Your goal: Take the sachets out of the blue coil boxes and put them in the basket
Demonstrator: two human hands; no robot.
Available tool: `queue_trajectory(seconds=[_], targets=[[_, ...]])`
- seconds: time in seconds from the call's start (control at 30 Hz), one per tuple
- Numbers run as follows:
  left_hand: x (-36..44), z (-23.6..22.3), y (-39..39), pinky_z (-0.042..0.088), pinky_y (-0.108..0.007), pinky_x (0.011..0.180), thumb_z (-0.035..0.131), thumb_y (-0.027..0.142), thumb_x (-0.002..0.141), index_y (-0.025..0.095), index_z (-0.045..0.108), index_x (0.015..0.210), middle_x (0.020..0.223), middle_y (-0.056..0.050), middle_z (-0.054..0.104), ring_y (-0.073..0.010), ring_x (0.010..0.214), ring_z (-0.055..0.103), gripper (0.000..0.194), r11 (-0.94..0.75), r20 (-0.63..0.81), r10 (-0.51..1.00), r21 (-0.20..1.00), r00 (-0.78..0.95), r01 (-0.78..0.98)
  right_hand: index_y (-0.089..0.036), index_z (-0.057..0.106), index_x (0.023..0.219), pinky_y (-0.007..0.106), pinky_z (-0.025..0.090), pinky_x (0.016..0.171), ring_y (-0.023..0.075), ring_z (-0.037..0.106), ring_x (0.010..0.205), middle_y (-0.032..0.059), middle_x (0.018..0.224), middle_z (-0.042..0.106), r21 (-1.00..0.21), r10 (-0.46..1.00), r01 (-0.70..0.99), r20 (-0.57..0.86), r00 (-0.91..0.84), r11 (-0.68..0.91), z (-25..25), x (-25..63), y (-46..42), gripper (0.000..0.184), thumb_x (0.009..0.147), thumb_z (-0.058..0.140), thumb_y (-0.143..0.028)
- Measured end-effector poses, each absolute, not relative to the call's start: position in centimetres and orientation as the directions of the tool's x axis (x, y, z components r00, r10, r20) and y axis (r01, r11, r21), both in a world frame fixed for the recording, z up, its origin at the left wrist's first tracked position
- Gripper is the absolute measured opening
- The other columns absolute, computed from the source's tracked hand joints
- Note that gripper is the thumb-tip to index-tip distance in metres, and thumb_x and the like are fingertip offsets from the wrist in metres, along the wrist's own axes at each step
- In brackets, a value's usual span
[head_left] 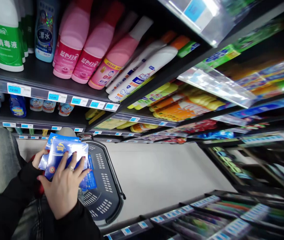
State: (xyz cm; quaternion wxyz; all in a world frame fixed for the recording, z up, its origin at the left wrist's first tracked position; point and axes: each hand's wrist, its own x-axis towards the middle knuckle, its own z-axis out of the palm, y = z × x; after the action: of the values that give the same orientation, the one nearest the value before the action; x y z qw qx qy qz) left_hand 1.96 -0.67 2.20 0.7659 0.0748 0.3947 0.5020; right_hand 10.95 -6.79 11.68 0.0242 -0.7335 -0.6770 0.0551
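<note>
Low at the left, my left hand [39, 160] has its fingers closed on the left edge of a stack of flat blue boxes, its palm partly hidden. The front blue box [67, 146] carries a yellow emblem and faces up. Across its lower part spreads my right hand [65, 185], with the thumb by the lower left corner and the fingers over the face. A second blue box [43, 161] shows behind at the left. Several blue packets [91, 178] lie beneath, over the dark shopping basket [104, 180].
A shelf ahead holds pink bottles [68, 50], a green-labelled white bottle [4, 40] and white bottles with orange caps [142, 76]. Price tags [57, 97] line its edge. The pale floor [162, 166] runs right between shelves. Another shelf edge [142, 225] borders the bottom.
</note>
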Motion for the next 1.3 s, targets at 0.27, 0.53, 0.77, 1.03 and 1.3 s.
queue_trajectory(seconds=[0.27,0.53,0.77,1.03,1.3], targets=[[2.1,2.1,-0.9,0.051,-0.036,0.082,0.06,0.009,0.056,0.013,0.065,0.105,0.093,-0.006,0.072,-0.0318,0.097,0.063,0.049,0.495,-0.534,0.815,0.443,0.223,-0.748,-0.004,0.033,0.14,0.075,0.015,0.094,0.0541,0.015,0.13,0.0316,0.143,0.023,-0.16,0.996,0.987,-0.082,0.015,-0.028,11.7,11.1,-7.8,0.082,0.065,0.064,-0.019],[0.8,0.9,-0.4,0.054,-0.039,0.065,0.052,0.007,0.058,0.01,0.061,0.108,0.078,-0.008,0.071,-0.0287,0.068,0.067,0.051,0.591,-0.649,0.708,0.331,0.278,-0.735,-0.014,0.049,0.118,0.039,0.052,0.075,0.0259,0.064,0.085,0.0125,0.098,0.067,-0.771,0.953,0.605,-0.006,0.304,-0.198,12.0,24.8,-6.0,0.048,0.074,0.057,-0.033],[-0.5,-3.5,-0.3,0.051,-0.053,0.074,0.047,0.022,0.065,0.003,0.064,0.098,0.079,-0.018,0.071,-0.0379,0.079,0.067,0.042,0.648,-0.479,0.719,0.201,0.504,-0.735,-0.02,0.055,0.088,0.033,0.051,0.066,0.0175,0.063,0.065,-0.0011,0.074,0.067,-0.945,0.799,-0.235,-0.319,0.511,-0.227,5.1,32.6,-4.4,0.046,0.049,0.079,-0.031],[-1.3,-1.3,-0.5,0.052,-0.048,0.073,0.046,0.023,0.067,0.002,0.051,0.122,0.075,-0.014,0.072,-0.0322,0.067,0.068,0.058,0.678,-0.501,0.696,0.224,0.515,-0.7,-0.017,0.057,0.097,0.034,0.049,0.075,0.0212,0.064,0.079,0.0045,0.089,0.068,-0.905,0.931,-0.341,-0.324,0.168,-0.254,1.2,27.0,-3.4,0.042,0.061,0.072,-0.033],[-0.8,0.0,-1.1,0.048,-0.052,0.083,0.051,0.02,0.062,0.001,0.043,0.132,0.078,-0.014,0.073,-0.0379,0.087,0.066,0.073,0.625,-0.635,0.7,0.322,0.327,-0.711,-0.014,0.052,0.105,0.035,0.045,0.087,0.0203,0.059,0.091,0.0078,0.1,0.063,-0.974,0.975,-0.122,-0.201,0.095,-0.189,-1.0,23.3,-0.5,0.052,0.07,0.061,-0.052]])
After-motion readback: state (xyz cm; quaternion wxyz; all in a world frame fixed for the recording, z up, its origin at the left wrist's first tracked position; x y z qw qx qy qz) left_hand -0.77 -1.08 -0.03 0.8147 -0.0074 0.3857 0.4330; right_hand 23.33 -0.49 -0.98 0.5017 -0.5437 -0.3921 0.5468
